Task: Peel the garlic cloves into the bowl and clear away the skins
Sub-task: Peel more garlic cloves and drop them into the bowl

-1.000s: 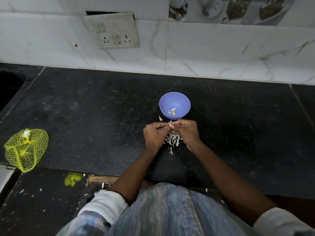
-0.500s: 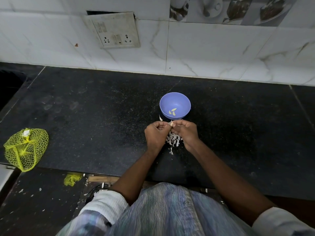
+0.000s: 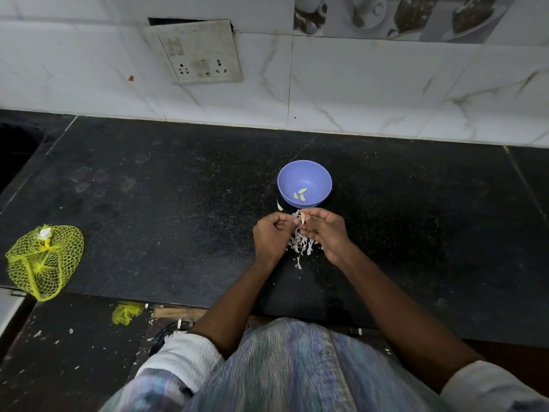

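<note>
A small blue bowl (image 3: 304, 182) stands on the black counter (image 3: 178, 203) and holds a few peeled garlic cloves (image 3: 300, 194). Just in front of it my right hand (image 3: 323, 230) pinches a pale garlic clove (image 3: 302, 217) by its fingertips. My left hand (image 3: 270, 233) is curled beside it, fingers closed at the clove's skin. A heap of white garlic skins (image 3: 300, 243) lies on the counter under and between both hands. One loose skin piece (image 3: 279, 206) rests left of the bowl's base.
A yellow mesh bag (image 3: 43, 260) lies at the counter's left front edge, with a scrap of yellow mesh (image 3: 126, 313) on the floor below. A tiled wall with a switch plate (image 3: 196, 52) runs along the back. A dark recess (image 3: 15, 150) sits far left.
My hands have drawn slightly apart, and the clove now shows upright at my right fingertips. The bowl and skins have not moved.
</note>
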